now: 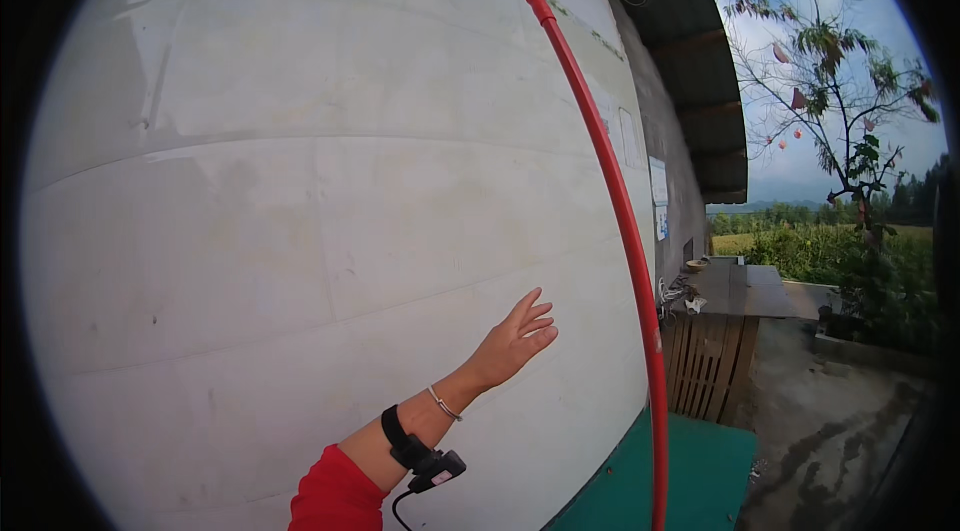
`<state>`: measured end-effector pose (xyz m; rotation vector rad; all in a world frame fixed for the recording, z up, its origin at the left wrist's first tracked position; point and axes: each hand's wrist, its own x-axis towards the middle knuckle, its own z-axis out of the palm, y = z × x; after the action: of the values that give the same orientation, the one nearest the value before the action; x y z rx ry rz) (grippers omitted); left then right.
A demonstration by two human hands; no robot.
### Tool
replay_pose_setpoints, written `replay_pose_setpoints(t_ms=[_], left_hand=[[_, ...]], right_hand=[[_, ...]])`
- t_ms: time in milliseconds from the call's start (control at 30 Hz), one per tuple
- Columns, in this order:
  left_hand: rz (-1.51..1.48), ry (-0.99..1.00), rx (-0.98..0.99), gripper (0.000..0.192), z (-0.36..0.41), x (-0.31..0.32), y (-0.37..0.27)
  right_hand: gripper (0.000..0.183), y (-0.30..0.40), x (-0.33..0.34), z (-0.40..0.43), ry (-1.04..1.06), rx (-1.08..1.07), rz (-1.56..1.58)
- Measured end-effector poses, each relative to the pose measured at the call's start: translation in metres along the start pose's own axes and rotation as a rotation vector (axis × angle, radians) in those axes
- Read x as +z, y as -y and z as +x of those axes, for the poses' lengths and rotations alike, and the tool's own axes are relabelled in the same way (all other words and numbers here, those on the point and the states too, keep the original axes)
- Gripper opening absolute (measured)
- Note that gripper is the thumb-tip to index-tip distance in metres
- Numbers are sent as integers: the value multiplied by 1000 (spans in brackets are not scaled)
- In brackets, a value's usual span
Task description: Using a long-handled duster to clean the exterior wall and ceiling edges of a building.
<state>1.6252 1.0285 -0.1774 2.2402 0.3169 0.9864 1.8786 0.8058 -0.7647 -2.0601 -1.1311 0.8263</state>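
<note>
My left hand (511, 345) reaches up and to the right in front of a pale panelled wall (247, 231), its fingers apart and nothing in them. A long red pole (616, 189) stands to the right of the hand, apart from the fingertips. It looks bowed and has a thicker joint near the top; both its ends lie beyond the picture. On my forearm, a black strap (401, 435) carries a small black device (439, 471) with a cable, and a thin bracelet (445, 405) circles the wrist. My right hand is out of view.
A green board (694, 467) lies low at the wall's foot. Behind it, a slatted wooden stand (709, 362) bears a dark tabletop (724, 291) with a small bowl (696, 266) and cables. Wet-streaked concrete (817, 448) and a tree (847, 118) are to the right, beneath and beyond a roof overhang (694, 58).
</note>
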Motion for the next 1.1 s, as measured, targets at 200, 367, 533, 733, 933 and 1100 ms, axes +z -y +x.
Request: replay_pose_setpoints(t_ms=[200,367,533,733,933,1100], left_hand=[[-757,211,16,73,2,129,-24],[-1049,265,39,65,-21,193,-94],[-1159,202,-166,52,-19,234,-93],[-1197,163,-346,33,-2,291,-40],[-1189,68,-735,24,-24,345,20],[-1208,161,-852,21,-92,385,57]], right_hand=[[25,-56,-22,-113,-54,289,12],[25,-95,-19,-190,-131,420,78],[25,-114,-15,-245,-193,496,122],[25,-137,1,-319,-255,663,150],[25,-146,33,-397,-273,888,169],[25,-149,63,-480,-239,1125,177]])
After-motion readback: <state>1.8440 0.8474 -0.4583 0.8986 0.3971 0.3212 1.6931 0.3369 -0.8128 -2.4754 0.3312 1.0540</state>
